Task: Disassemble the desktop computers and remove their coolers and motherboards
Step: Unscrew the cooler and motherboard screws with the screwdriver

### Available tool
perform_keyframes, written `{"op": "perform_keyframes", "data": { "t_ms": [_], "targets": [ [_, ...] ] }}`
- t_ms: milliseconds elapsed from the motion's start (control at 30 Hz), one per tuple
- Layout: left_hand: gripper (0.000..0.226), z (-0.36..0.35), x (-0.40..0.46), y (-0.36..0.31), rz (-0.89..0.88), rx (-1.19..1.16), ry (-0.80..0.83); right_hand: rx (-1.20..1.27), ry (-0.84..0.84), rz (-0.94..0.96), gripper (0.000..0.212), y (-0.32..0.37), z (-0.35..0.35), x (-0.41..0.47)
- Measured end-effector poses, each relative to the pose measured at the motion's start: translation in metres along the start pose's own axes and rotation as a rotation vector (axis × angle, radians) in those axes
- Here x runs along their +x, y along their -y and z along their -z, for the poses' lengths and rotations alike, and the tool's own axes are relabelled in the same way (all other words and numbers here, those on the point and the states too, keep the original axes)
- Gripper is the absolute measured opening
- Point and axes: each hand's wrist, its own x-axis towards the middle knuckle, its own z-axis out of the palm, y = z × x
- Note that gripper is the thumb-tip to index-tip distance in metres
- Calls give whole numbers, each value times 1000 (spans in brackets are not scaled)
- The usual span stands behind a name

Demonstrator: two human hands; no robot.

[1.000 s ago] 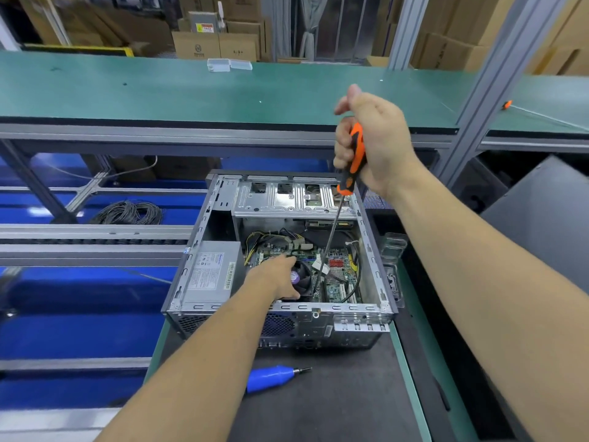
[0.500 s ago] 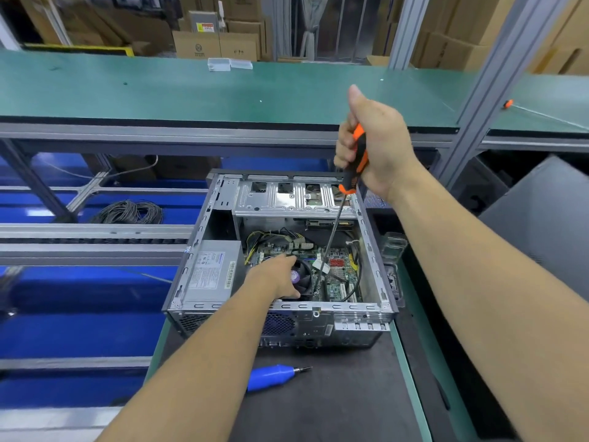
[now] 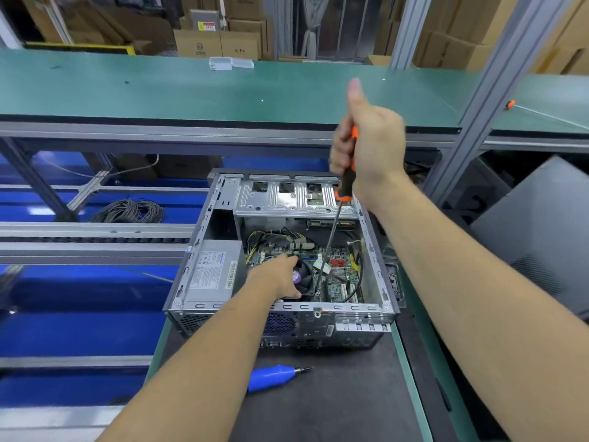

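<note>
Nearest on the dark mat of the bench point(image 3: 350, 409) lies a blue electric screwdriver point(image 3: 274, 377), its bit pointing right, just in front of the open desktop case point(image 3: 283, 317). Inside the case, the left hand point(image 3: 277, 279) rests on the black cooler fan point(image 3: 304, 280), its grip closed around the fan's near edge, thumb along the front. The cooler sits on the green motherboard point(image 3: 341, 275), with the grey power supply point(image 3: 212, 272) just left of it. The right hand point(image 3: 371, 148) is raised above the case, its grip clenched on the orange-and-black screwdriver point(image 3: 345, 183), thumb up; the long shaft slants down to the board beside the fan. Beyond, a coil of cable point(image 3: 129, 211) lies on a blue surface below a green shelf point(image 3: 191, 87).
</note>
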Motion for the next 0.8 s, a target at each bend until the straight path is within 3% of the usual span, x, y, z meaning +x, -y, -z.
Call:
{"op": "perform_keyframes", "data": {
  "t_ms": [67,100,167,300,367,467,567,633,733,767,800],
  "targets": [
    [85,1,-1,0,-7,-5,-1,77,346,-146,49,6,7,-2],
    [86,1,-1,0,-7,-4,3,67,358,-148,43,6,10,-2],
    [88,1,-1,-1,-3,2,8,2,169,-100,35,7,16,2],
    [86,2,-1,-2,-3,0,0,-349,-223,-36,44,14,19,14],
    [83,1,0,-1,-4,1,-8,-385,-380,-34,41,16,16,18],
    [81,-1,1,-1,1,4,-4,-165,-490,-74,40,12,-1,16],
    [83,-1,3,0,3,-1,8,-234,-530,47,54,0,-20,4],
    [84,-1,3,0,0,5,15,-211,-362,154,58,-5,-29,-5],
    [85,-1,4,1,-5,-4,19,-114,229,34,44,-1,-27,-4],
    [85,-2,3,1,-7,-4,17,-90,348,-1,36,1,-26,-2],
    [86,-1,3,1,-7,-1,19,-94,352,-3,30,1,-24,0]
  ]
}}
